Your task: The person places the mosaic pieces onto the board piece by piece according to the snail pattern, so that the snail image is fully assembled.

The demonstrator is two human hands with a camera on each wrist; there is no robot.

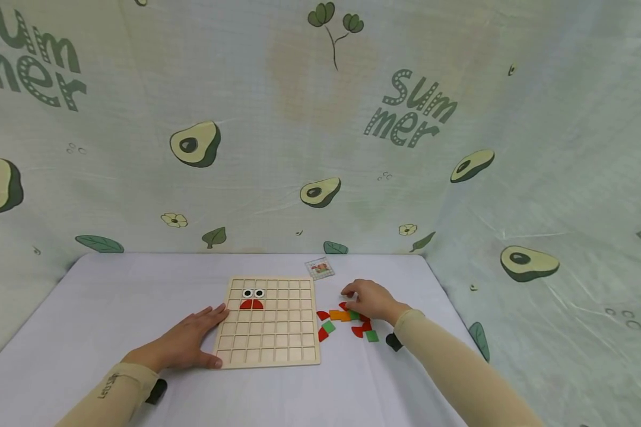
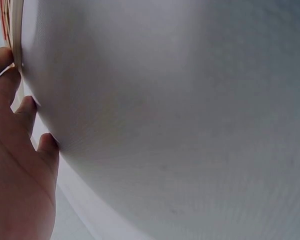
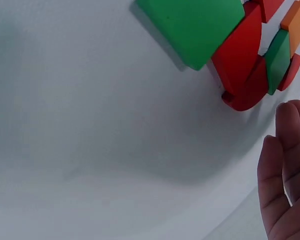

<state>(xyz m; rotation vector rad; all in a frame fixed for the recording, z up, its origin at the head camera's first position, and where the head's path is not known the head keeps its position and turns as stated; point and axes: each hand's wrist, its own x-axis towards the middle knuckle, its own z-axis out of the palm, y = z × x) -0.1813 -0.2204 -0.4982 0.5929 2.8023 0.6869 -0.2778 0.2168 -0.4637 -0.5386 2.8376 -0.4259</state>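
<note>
A wooden grid board [image 1: 269,343] lies flat on the table. Two round eye pieces [image 1: 253,293] sit side by side in its upper left cells, with two red quarter-circle pieces [image 1: 251,304] directly below. My left hand [image 1: 189,341] rests along the board's left side, fingers spread and touching its edge; in the left wrist view its fingertips meet the board's rim [image 2: 16,35]. Over the loose pieces hovers my right hand [image 1: 373,300], fingers loosely bent, thumb close to a red piece [image 1: 344,306]. The right wrist view shows no piece in its visible fingers [image 3: 289,125].
Right of the board lie several red, orange [image 1: 340,315] and green pieces [image 1: 372,336]. A small picture card [image 1: 319,268] is behind them, near the table's back edge. Patterned cloth [image 1: 267,225] hangs behind the white-covered table [image 1: 139,290].
</note>
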